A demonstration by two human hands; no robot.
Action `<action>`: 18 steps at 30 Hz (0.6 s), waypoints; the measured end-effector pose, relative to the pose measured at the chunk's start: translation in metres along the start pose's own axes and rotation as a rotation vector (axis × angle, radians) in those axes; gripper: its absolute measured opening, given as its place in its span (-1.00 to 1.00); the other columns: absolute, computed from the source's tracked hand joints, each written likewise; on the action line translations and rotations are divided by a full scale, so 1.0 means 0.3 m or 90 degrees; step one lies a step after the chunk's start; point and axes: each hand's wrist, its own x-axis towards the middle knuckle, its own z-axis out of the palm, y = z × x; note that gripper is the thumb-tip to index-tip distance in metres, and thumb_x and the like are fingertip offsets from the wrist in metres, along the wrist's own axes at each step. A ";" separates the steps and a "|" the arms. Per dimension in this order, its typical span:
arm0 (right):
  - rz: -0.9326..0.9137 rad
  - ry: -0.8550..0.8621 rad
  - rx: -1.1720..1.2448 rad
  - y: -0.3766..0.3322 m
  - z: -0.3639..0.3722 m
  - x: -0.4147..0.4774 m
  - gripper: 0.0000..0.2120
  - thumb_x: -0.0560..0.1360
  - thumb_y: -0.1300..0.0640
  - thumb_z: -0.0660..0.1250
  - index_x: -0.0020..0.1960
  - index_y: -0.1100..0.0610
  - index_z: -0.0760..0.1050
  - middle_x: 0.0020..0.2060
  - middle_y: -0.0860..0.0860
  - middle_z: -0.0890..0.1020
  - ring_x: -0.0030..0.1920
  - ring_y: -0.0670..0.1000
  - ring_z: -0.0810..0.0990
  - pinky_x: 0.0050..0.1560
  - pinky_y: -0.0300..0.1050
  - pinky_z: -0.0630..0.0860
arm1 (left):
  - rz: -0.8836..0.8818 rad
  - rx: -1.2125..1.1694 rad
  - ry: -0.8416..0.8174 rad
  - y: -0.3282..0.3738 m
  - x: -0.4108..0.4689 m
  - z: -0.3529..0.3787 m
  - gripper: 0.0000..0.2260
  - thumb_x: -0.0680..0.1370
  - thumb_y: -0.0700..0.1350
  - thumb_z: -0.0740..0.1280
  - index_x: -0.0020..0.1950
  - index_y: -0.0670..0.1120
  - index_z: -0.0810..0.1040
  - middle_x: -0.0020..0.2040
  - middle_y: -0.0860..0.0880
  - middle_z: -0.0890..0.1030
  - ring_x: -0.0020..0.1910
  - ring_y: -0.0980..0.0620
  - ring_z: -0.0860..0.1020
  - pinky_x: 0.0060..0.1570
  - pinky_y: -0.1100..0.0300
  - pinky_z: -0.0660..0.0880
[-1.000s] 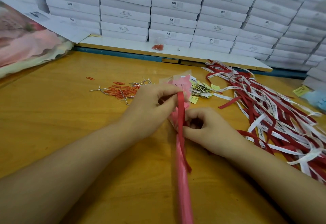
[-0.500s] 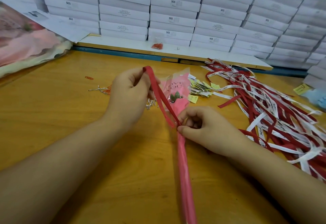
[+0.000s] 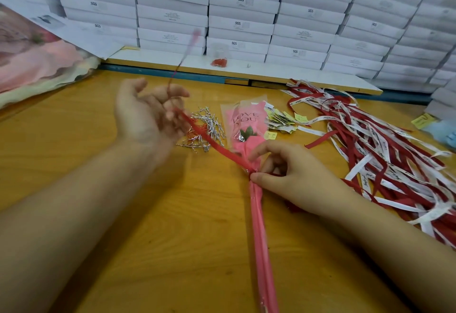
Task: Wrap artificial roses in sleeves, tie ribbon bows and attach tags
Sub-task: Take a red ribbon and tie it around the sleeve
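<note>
A wrapped artificial rose (image 3: 244, 120) in a pink and clear sleeve printed "LOVE YOU" lies on the wooden table (image 3: 74, 164), its long pink stem part (image 3: 259, 226) pointing toward me. A red ribbon (image 3: 212, 140) runs taut from the sleeve's neck up and left to my left hand (image 3: 148, 115). That hand is blurred; the ribbon passes between its curled fingers, and the loose end flies up above it. My right hand (image 3: 288, 177) pinches the sleeve's neck where the ribbon goes round it.
A big pile of red and white ribbons (image 3: 382, 154) covers the table's right side. Yellow tags (image 3: 281, 120) and silver twist ties (image 3: 207, 125) lie behind the rose. Stacked white boxes (image 3: 241, 16) line the back. A pink bundle (image 3: 32, 61) lies at the far left.
My left hand has swung up and to the left, drawing the red ribbon out taut; its free end whips upward. My right hand has stayed pinching the sleeve's neck.
</note>
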 end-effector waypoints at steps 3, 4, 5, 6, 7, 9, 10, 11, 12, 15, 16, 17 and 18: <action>0.003 -0.002 -0.004 0.004 -0.005 0.000 -0.83 0.43 0.16 0.47 -0.05 -0.02 0.55 -0.34 -0.04 0.61 -0.36 -0.18 0.50 -0.27 -0.29 0.42 | 0.080 0.045 0.196 0.017 0.010 -0.006 -0.46 0.60 0.15 0.01 -0.43 -0.05 0.54 -0.54 0.04 0.30 -0.49 0.09 0.32 -0.31 0.18 0.29; 0.004 -0.001 -0.008 0.004 -0.006 -0.001 -0.84 0.42 0.16 0.47 -0.05 -0.02 0.56 -0.33 -0.04 0.61 -0.35 -0.18 0.50 -0.26 -0.29 0.44 | 0.128 0.112 0.269 0.020 0.004 -0.002 -0.55 0.61 0.12 0.06 -0.36 -0.02 0.53 -0.46 0.07 0.33 -0.45 0.13 0.32 -0.26 0.19 0.29; 0.004 -0.001 -0.014 0.004 -0.006 -0.001 -0.84 0.42 0.16 0.48 -0.05 -0.01 0.56 -0.32 -0.04 0.61 -0.35 -0.18 0.50 -0.26 -0.29 0.45 | 0.197 0.178 0.324 0.019 -0.001 0.002 -0.70 0.60 0.06 0.12 -0.24 0.01 0.50 -0.36 0.09 0.35 -0.39 0.18 0.34 -0.21 0.23 0.30; 0.004 -0.001 -0.021 0.004 -0.006 -0.002 -0.83 0.42 0.15 0.48 -0.04 -0.01 0.56 -0.31 -0.05 0.61 -0.34 -0.18 0.50 -0.26 -0.29 0.46 | 0.276 0.233 0.341 0.015 -0.009 0.007 -0.89 0.58 0.00 0.18 -0.11 0.02 0.44 -0.25 0.11 0.37 -0.31 0.23 0.37 -0.17 0.27 0.34; 0.003 -0.001 -0.026 0.004 -0.006 -0.003 -0.83 0.41 0.16 0.48 -0.04 -0.01 0.57 -0.31 -0.05 0.61 -0.34 -0.18 0.50 -0.26 -0.29 0.47 | 0.364 0.298 0.335 0.009 -0.024 0.014 -0.92 0.53 -0.07 0.23 0.00 0.03 0.36 -0.14 0.12 0.37 -0.18 0.25 0.40 -0.07 0.27 0.39; 0.001 0.003 -0.029 0.003 -0.006 -0.004 -0.82 0.41 0.16 0.49 -0.05 -0.01 0.56 -0.31 -0.06 0.60 -0.34 -0.20 0.49 -0.25 -0.28 0.48 | 0.552 0.448 0.265 -0.019 -0.051 0.026 -0.70 0.45 -0.16 0.28 0.10 0.03 0.26 0.01 0.18 0.33 0.08 0.12 0.38 0.19 0.08 0.35; -0.001 0.005 -0.030 0.002 -0.006 -0.005 -0.82 0.41 0.16 0.49 -0.05 -0.01 0.56 -0.32 -0.06 0.60 -0.35 -0.20 0.48 -0.25 -0.28 0.48 | 0.622 0.533 0.207 -0.034 -0.067 0.036 -0.68 0.44 -0.17 0.29 0.13 0.03 0.28 0.03 0.22 0.31 0.13 0.07 0.36 0.20 0.03 0.30; -0.004 0.006 -0.031 0.000 -0.005 -0.005 -0.82 0.40 0.16 0.49 -0.05 -0.02 0.56 -0.31 -0.06 0.60 -0.34 -0.20 0.48 -0.25 -0.29 0.47 | 0.664 0.631 0.129 -0.044 -0.083 0.050 -0.69 0.44 -0.16 0.30 0.14 0.03 0.35 0.04 0.23 0.33 0.15 0.05 0.37 0.16 0.05 0.23; -0.007 0.007 -0.032 -0.002 -0.004 -0.005 -0.82 0.40 0.16 0.49 -0.06 -0.03 0.55 -0.31 -0.06 0.60 -0.34 -0.20 0.49 -0.25 -0.29 0.48 | 0.667 0.744 0.035 -0.055 -0.094 0.061 -0.74 0.45 -0.13 0.30 0.13 0.03 0.44 0.03 0.23 0.38 0.15 0.05 0.39 0.11 0.10 0.14; -0.020 0.010 -0.037 -0.006 -0.001 -0.004 -0.82 0.40 0.18 0.49 -0.07 0.00 0.56 -0.32 -0.05 0.60 -0.32 -0.16 0.51 -0.24 -0.28 0.48 | 0.478 1.006 -0.272 -0.094 -0.093 0.070 -0.86 0.54 0.04 0.28 0.10 0.16 0.51 -0.01 0.24 0.54 0.18 0.12 0.39 0.10 0.14 0.01; -0.024 0.009 -0.036 -0.007 0.000 -0.003 -0.82 0.40 0.18 0.49 -0.06 0.02 0.56 -0.32 -0.04 0.60 -0.31 -0.14 0.52 -0.23 -0.26 0.48 | 0.408 1.045 -0.333 -0.112 -0.088 0.064 -0.87 0.55 0.09 0.27 0.07 0.17 0.51 -0.02 0.24 0.55 0.18 0.15 0.38 0.15 0.12 0.00; -0.026 0.009 -0.034 -0.008 -0.001 -0.002 -0.83 0.39 0.19 0.49 -0.06 0.04 0.57 -0.32 -0.04 0.60 -0.31 -0.13 0.53 -0.22 -0.22 0.49 | 0.357 1.064 -0.369 -0.124 -0.082 0.060 -0.89 0.54 0.12 0.27 0.04 0.17 0.50 -0.04 0.24 0.55 0.16 0.17 0.37 0.18 0.11 -0.01; -0.028 0.009 -0.031 -0.008 -0.001 -0.001 -0.83 0.39 0.19 0.49 -0.07 0.05 0.57 -0.32 -0.03 0.60 -0.30 -0.10 0.53 -0.21 -0.19 0.50 | 0.338 1.061 -0.380 -0.131 -0.078 0.055 -0.90 0.54 0.13 0.27 -0.01 0.16 0.49 -0.08 0.23 0.54 0.14 0.18 0.37 0.18 0.12 -0.01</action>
